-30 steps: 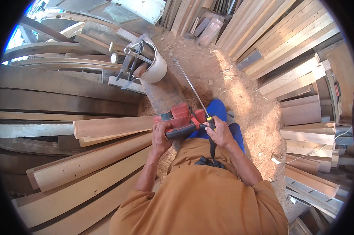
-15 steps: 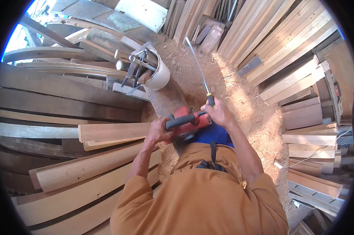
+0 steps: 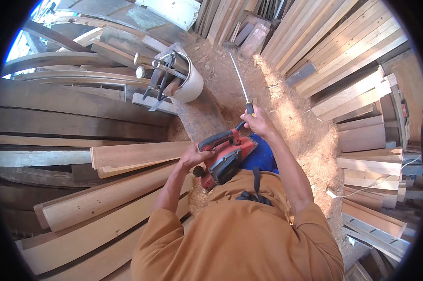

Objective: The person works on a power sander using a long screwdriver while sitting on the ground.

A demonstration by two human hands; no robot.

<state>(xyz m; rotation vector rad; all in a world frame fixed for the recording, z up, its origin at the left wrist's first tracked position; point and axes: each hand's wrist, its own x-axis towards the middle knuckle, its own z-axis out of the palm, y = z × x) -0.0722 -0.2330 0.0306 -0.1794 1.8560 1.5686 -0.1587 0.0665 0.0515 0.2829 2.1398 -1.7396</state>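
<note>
The fingers of your right hand [image 3: 260, 122] curl around a long screwdriver [image 3: 242, 86]; those of your left hand [image 3: 192, 157] grip one end of a red electric planer [image 3: 228, 161]. The planer, on your side of the white bucket [image 3: 191, 85], just turned, showing its dark side cover [image 3: 224, 167]. That side looks easier to reach now.

Bright light hits the floor [image 3: 290, 111] at two o'clock, and white glare shines at ten. Boards [image 3: 80, 121] at nine look dim and bend near the round black edge.
</note>
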